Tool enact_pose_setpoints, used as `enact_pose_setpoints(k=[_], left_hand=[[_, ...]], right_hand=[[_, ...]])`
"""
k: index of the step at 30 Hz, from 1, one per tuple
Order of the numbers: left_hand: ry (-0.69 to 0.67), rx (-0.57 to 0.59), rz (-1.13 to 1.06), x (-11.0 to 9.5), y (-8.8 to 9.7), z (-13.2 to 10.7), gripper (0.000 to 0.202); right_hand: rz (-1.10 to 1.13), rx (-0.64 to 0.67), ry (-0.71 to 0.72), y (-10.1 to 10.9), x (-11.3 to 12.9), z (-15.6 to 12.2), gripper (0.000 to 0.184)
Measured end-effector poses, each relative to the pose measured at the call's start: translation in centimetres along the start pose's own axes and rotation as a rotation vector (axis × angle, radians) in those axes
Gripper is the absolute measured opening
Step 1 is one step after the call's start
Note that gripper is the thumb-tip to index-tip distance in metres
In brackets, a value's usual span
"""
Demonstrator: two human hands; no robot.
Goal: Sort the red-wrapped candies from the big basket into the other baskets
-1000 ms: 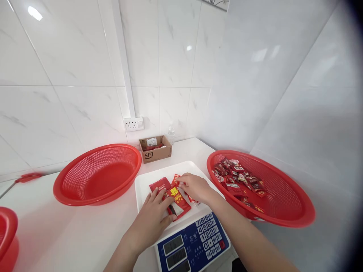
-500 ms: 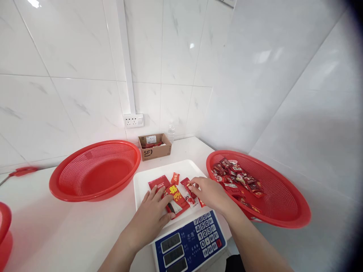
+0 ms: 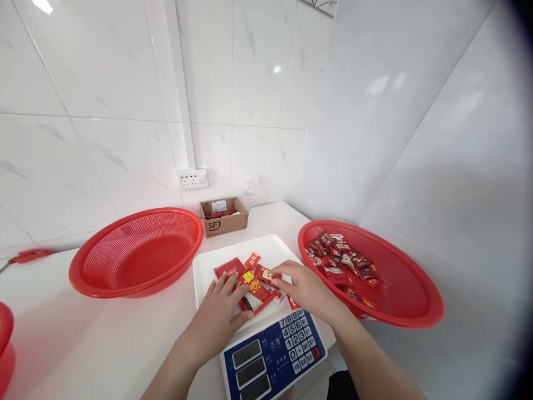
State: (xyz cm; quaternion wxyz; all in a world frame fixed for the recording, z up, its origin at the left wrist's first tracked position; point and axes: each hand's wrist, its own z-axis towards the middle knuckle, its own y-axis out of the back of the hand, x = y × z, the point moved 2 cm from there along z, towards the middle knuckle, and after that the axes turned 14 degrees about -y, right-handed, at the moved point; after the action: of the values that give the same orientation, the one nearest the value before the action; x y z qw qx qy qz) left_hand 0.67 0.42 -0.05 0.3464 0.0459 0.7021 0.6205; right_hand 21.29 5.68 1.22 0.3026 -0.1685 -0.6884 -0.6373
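Several red snack packets lie together on the white pan (image 3: 272, 244) of a digital scale (image 3: 272, 355). My left hand (image 3: 222, 314) lies over them with its fingers spread, touching a dark red packet (image 3: 230, 266) and a red packet with yellow characters (image 3: 255, 288). Between the thumb and fingers of my right hand (image 3: 303, 286) is a small red packet (image 3: 264, 274), partly over the one with yellow characters. A little orange-red packet (image 3: 252, 260) sits just behind. Another packet (image 3: 292, 303) shows partly under my right hand.
On the right stands a red mesh basket (image 3: 420, 283) with many wrapped pieces heaped on its left side. A second red basket (image 3: 141, 272) stands left of the scale. Behind are a cardboard box (image 3: 227, 224) and a clear plastic bottle (image 3: 248, 194) by the wall.
My right hand has brought the small red packet leftward, over the edge of the packet with yellow characters. My left hand stays on the packets. The whole view has shifted slightly.
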Motion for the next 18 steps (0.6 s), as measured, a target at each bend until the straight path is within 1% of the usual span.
enact_pose_setpoints(k=[3, 6, 8, 9, 10, 11, 13, 14, 15, 16, 18], left_hand=[[-0.036, -0.048, -0.043, -0.7, 0.4, -0.4, 0.054], [-0.105, -0.124, -0.114, -2.0, 0.7, -1.1, 0.048], [-0.135, -0.174, -0.143, -2.8, 0.4, -1.7, 0.043], [-0.146, -0.210, -0.145, -3.0, 0.0, -2.0, 0.040], [-0.154, -0.265, -0.136, -3.0, -0.7, -2.4, 0.036], [-0.159, -0.338, -0.112, -2.8, -1.4, -3.0, 0.033], [-0.149, -0.533, -0.017, -1.8, -3.3, -4.5, 0.026], [-0.117, -0.636, 0.053, -1.2, -4.3, -5.6, 0.024], [-0.081, -0.734, 0.126, -0.6, -5.2, -6.7, 0.024], [-0.070, -0.819, 0.202, -0.1, -6.1, -7.9, 0.024], [0.056, -0.894, 0.274, 0.4, -7.5, -10.2, 0.027]], right_hand=[[0.145, -0.152, -0.045, 1.5, -1.8, -0.7, 0.033], [0.181, -0.359, -0.150, 3.9, -4.9, -1.4, 0.037], [0.122, -0.484, -0.252, 5.4, -7.1, -1.6, 0.039], [0.066, -0.525, -0.313, 5.9, -8.3, -1.6, 0.040], [0.000, -0.551, -0.353, 6.3, -9.2, -1.5, 0.042], [-0.071, -0.572, -0.363, 6.5, -10.1, -1.4, 0.045], [-0.190, -0.585, -0.318, 6.4, -11.2, -1.2, 0.051], [-0.229, -0.569, -0.291, 6.2, -11.5, -1.2, 0.054], [-0.250, -0.529, -0.280, 5.8, -11.8, -1.3, 0.057], [-0.257, -0.461, -0.291, 5.3, -11.9, -1.5, 0.058], [-0.256, -0.290, -0.346, 4.4, -11.8, -2.1, 0.057]])
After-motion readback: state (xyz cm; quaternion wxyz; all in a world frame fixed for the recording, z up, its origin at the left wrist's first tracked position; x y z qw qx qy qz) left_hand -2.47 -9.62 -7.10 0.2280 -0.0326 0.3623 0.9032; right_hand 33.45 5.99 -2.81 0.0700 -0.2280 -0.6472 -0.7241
